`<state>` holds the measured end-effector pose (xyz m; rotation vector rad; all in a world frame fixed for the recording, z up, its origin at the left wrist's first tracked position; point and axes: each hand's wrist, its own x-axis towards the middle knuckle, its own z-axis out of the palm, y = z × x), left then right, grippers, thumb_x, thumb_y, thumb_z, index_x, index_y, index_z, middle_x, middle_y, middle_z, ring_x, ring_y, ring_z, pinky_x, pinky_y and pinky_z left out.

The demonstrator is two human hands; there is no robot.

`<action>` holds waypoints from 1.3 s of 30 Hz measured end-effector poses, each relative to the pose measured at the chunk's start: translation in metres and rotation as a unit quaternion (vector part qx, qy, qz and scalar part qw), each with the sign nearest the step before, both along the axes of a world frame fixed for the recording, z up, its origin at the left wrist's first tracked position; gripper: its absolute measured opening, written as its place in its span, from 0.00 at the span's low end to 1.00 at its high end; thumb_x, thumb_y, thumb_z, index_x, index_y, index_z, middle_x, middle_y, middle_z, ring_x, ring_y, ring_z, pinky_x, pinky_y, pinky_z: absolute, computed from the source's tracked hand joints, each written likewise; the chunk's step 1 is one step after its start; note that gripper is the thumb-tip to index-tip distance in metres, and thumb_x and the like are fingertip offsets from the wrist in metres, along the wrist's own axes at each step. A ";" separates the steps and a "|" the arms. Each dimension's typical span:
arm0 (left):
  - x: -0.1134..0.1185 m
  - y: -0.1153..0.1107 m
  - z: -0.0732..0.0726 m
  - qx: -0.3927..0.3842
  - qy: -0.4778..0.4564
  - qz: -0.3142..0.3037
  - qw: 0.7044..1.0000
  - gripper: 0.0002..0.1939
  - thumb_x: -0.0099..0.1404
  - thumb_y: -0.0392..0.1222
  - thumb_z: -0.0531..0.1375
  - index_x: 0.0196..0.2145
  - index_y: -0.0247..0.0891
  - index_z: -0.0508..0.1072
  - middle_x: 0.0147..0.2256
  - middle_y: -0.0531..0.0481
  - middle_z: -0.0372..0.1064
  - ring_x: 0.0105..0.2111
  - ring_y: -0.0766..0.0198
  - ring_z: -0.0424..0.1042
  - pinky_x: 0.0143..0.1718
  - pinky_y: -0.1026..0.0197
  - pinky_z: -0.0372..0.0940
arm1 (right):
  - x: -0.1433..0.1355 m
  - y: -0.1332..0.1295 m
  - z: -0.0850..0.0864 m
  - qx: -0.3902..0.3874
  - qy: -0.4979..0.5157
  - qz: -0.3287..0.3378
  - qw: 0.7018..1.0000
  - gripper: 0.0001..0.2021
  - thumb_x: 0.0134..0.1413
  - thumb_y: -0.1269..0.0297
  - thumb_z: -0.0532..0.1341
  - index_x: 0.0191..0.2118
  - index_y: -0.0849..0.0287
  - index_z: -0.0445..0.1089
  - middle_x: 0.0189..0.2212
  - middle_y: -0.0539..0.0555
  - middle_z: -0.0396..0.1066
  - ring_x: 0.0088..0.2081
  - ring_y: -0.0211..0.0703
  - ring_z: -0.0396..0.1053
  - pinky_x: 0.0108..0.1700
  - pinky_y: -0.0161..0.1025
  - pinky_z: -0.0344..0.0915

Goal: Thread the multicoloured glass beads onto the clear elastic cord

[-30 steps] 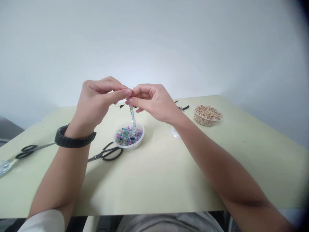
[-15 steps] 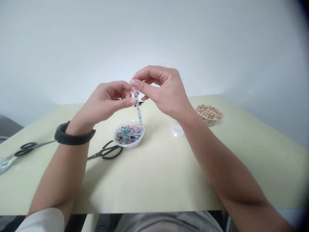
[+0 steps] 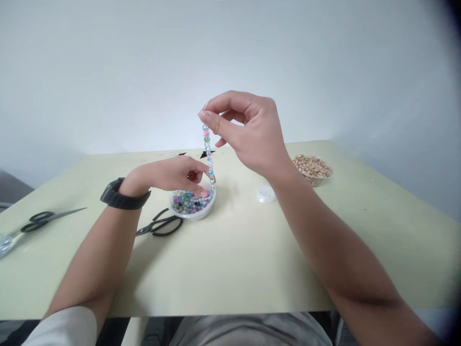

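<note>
Multicoloured bead strand (image 3: 210, 161), 1x, hangs from right hand (image 3: 254, 132), thumb and index clamped on its top; lower end by the right rim of 1 white bowl (image 3: 194, 216) of loose beads (image 3: 186, 204). Left hand (image 3: 169, 173) over bowl, thumb and index apart, can't tell if touching the strand. Scissors (image 3: 154, 227): 2 pairs, 1 beside bowl. 1 white disc (image 3: 266, 194), 1 tub (image 3: 314, 181) of beige pieces

Plain pale wall (image 3: 144, 62), light yellow-green tabletop (image 3: 245, 259)
</note>
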<state>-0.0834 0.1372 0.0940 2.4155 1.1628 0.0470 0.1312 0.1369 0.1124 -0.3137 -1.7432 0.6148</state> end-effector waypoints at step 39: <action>0.002 -0.013 0.012 0.010 -0.097 0.014 0.995 0.17 0.60 0.52 0.70 0.43 0.42 0.77 0.23 0.57 0.56 0.23 0.68 0.55 0.24 0.65 0.53 | 0.003 0.001 -0.002 -0.025 0.010 -0.023 0.999 0.06 0.61 0.61 0.67 0.33 0.54 0.75 0.35 0.48 0.77 0.33 0.39 0.73 0.35 0.38 0.76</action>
